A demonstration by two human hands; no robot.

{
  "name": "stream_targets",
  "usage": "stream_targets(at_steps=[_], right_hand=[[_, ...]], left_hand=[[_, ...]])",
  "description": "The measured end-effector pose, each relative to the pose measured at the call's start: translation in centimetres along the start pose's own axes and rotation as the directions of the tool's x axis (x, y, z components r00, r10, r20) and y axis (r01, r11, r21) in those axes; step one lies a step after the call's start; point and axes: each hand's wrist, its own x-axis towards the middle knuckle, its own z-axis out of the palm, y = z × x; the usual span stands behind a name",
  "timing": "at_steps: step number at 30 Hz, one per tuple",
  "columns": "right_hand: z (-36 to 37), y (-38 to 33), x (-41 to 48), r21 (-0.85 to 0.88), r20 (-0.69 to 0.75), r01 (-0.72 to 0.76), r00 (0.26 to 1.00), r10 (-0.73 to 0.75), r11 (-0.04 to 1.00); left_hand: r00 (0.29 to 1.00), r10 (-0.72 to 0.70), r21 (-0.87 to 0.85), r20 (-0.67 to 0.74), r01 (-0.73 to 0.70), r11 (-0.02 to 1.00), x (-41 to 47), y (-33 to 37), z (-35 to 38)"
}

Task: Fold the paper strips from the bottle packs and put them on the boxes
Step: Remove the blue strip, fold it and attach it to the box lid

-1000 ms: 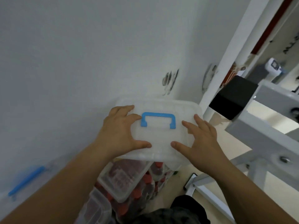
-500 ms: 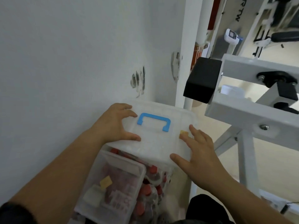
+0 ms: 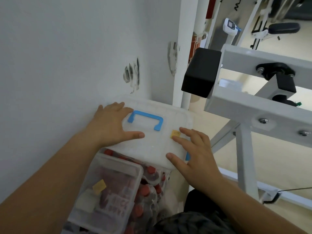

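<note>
My left hand (image 3: 114,125) lies flat on the left edge of the clear box (image 3: 152,144), on its lid. Its fingers are straight and spread, the thumb points toward the lid's middle, and it grips nothing. My right hand (image 3: 194,154) rests on the lid's near right corner, fingers likewise straight and relaxed. One fingertip touches a folded yellow paper strip (image 3: 175,133), which lies on the lid just right of the blue handle (image 3: 145,119). Red-capped bottles (image 3: 148,183) in packs show under this box, beside the white wall (image 3: 67,56). A second clear box (image 3: 118,169) lies lower, nearer me, with another folded strip (image 3: 99,186) near its lid's middle. A white metal frame (image 3: 253,108) with a black pad (image 3: 200,71) stands at right.
</note>
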Motion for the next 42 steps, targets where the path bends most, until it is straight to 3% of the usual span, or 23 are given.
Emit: stream_targets(at_steps=[4,8,10,12,14,16,22,27,32,42], right_hand=[[0.3,1.0,-0.1,0.169,-0.068,-0.039,0.996,0.051,0.985],[0.6,1.5,0.6,0.359,-0.091,-0.283,0.938,0.335,0.889],[0.4,1.4,0.9,0.514,0.056,-0.459,0.861,0.505,0.725],[0.2,1.2,0.9,0.657,0.231,-0.553,0.795,0.561,0.512],[0.1,1.1,0.9,0.750,0.309,-0.551,0.782,0.542,0.366],[0.2,1.1,0.9,0.807,0.305,-0.508,0.794,0.525,0.299],[0.0,1.5,1.4,0.806,0.229,-0.438,0.851,0.473,0.397],[0.0,2.1,1.7,0.830,0.220,-0.397,0.879,0.423,0.393],[0.3,2.3,1.8,0.865,0.248,-0.398,0.868,0.431,0.305],[0.0,2.7,3.2,0.830,0.183,-0.415,0.834,0.521,0.372]], left_hand=[[0.993,0.111,-0.030,-0.050,-0.112,0.993,-0.8,4.2,1.1],[0.972,0.235,0.017,-0.028,-0.235,0.972,-0.7,7.7,2.2],[0.962,0.272,0.028,0.001,-0.271,0.962,-0.4,9.0,2.6],[0.951,0.308,0.039,0.037,-0.309,0.950,-0.2,10.1,2.8],[0.938,0.340,0.062,0.075,-0.344,0.937,0.0,11.0,3.1],[0.933,0.345,0.077,0.103,-0.353,0.933,0.2,11.4,3.3],[0.932,0.346,0.069,0.109,-0.355,0.932,0.3,10.7,3.4],[0.928,0.354,0.075,0.114,-0.363,0.929,0.1,10.6,4.2],[0.932,0.341,0.060,0.123,-0.350,0.935,0.3,10.7,4.6],[0.959,0.262,0.021,0.108,-0.265,0.964,0.7,12.2,4.9]])
